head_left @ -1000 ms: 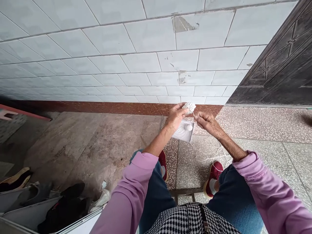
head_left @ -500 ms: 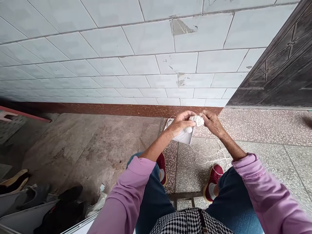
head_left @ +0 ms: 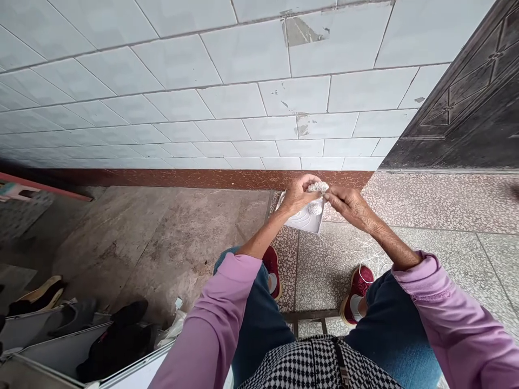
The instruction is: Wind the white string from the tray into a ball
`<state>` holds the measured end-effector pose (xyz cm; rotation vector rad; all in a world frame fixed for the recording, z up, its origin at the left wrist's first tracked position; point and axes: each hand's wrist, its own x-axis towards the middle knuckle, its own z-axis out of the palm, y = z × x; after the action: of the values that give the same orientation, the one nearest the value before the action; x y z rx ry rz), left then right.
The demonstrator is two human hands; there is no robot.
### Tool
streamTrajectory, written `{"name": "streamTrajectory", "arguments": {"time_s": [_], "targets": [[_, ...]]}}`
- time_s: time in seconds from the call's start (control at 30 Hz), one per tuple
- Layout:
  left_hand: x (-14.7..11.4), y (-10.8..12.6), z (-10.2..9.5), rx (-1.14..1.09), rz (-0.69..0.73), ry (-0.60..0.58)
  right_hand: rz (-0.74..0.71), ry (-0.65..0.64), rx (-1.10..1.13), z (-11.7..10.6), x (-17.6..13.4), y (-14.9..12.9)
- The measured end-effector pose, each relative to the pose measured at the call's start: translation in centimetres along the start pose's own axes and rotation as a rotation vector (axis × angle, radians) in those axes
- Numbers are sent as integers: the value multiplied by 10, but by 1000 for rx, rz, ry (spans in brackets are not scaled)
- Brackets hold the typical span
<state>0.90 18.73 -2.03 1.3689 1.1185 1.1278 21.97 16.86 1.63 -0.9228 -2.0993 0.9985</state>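
Note:
A small, rounded piece of knotted white cord [head_left: 318, 187] is held up in front of me, above a shallow white tray. My left hand [head_left: 298, 195] is closed around its left side, thumb below and fingers over the top. At its right edge, my right hand [head_left: 349, 206] has thumb and fingertips pinched together on the white cord; the strand itself is too fine to make out clearly. In the tray [head_left: 303, 223] below lies a white ball of cord [head_left: 315, 208], with some loose curves of cord beside it.
Loose white strands [head_left: 367, 253] trail over the speckled floor near my right red shoe [head_left: 360, 283]. A tiled wall [head_left: 227, 102] rises ahead, with a dark door [head_left: 466, 108] at right. Shoes and a rack [head_left: 60, 346] stand at lower left.
The knotted piece has turned and moved slightly up and left, with its edge now facing me. My right hand has rotated, its fingertips now pinched lower at the piece's edge.

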Motion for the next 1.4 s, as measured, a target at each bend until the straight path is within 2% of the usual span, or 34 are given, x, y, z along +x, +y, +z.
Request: {"name": "streamTrajectory", "arguments": {"time_s": [0.13,0.2,0.23,0.37,0.47,0.6,0.7,0.77,0.83,0.93,1.0,1.07,1.23,1.3,1.4], "targets": [[-14,8,6,-116,-118,-268,40,153,-6,-17,4,13],[-17,13,8,-251,-157,-331,66,163,20,-18,7,21],[-18,14,8,-316,-170,-327,71,149,39,-17,7,24],[-11,16,4,-483,-184,-142,56,35,48,-3,9,28],[-4,14,-3,-508,-154,-11,34,-38,-11,7,7,24],[4,8,-7,-346,-119,98,16,-104,-32,12,0,9],[4,3,-2,-166,-107,111,-11,-80,-4,5,-5,-2],[1,2,4,-93,-120,56,-15,-5,4,-3,-5,-5],[-6,3,8,-80,-140,-71,6,88,-5,-11,-4,-2],[-16,8,9,-155,-172,-323,44,162,-3,-20,0,10],[-19,12,9,-243,-194,-399,62,170,19,-20,3,18],[-19,15,8,-346,-207,-370,81,160,53,-17,5,23],[-9,12,7,-568,-208,-164,92,68,66,-1,9,28],[-3,9,5,-575,-173,-58,75,9,24,7,8,27],[2,4,-1,-459,-134,79,40,-96,16,14,2,19]]}}
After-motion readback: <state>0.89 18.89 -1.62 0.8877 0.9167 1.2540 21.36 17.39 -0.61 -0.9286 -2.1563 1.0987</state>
